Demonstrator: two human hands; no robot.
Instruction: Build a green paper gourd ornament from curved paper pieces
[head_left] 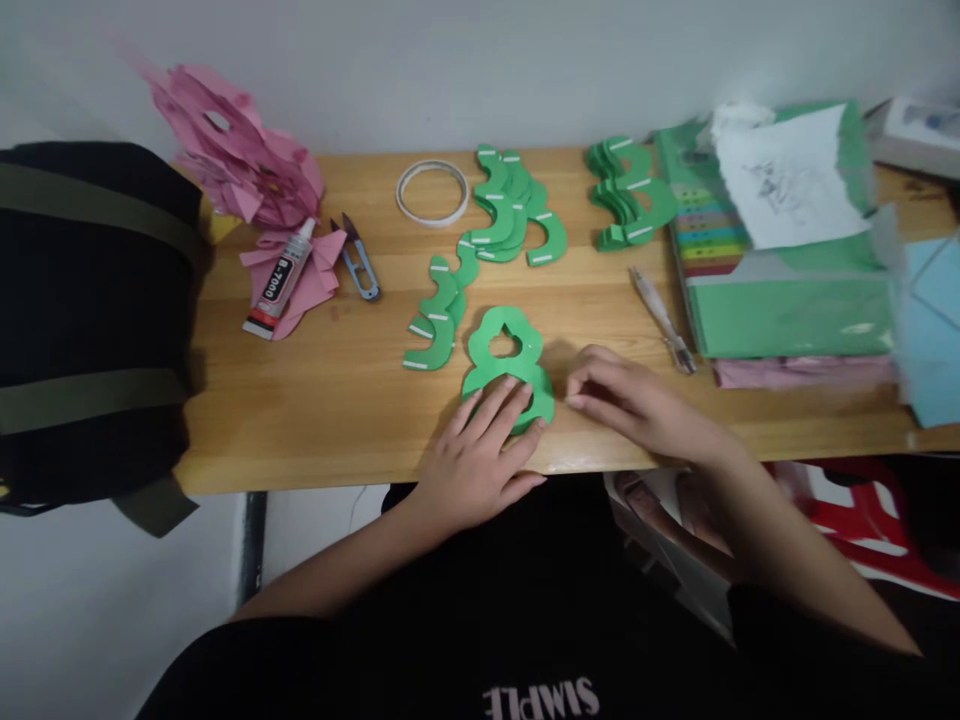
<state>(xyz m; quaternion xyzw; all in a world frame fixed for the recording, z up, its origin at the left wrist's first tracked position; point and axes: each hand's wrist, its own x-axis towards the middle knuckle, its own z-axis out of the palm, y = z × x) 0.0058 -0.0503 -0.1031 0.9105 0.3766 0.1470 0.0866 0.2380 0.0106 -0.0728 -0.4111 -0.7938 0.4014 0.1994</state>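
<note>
A green paper cutout [505,330] shaped like a figure eight, with two holes, lies near the table's front edge. My left hand [484,455] rests on its lower half with fingers stretched out, hiding part of the lower hole. Just right of the cutout, my right hand [626,398] is closed, thumb and forefinger pinched together; whatever may be between the tips is too small to make out. Beyond my left hand lie overlapping curved green paper pieces [442,310] bearing white strips. A larger group of such green pieces [504,205] sits farther back.
Behind stands a roll of tape [433,193]. At left are blue thread snips [364,268], a glue tube [281,280], pink paper shapes [247,150] and a black bag [90,320]. Rightward lie stacked green pieces [637,195], a pen [660,315] and a green paper pack [795,310].
</note>
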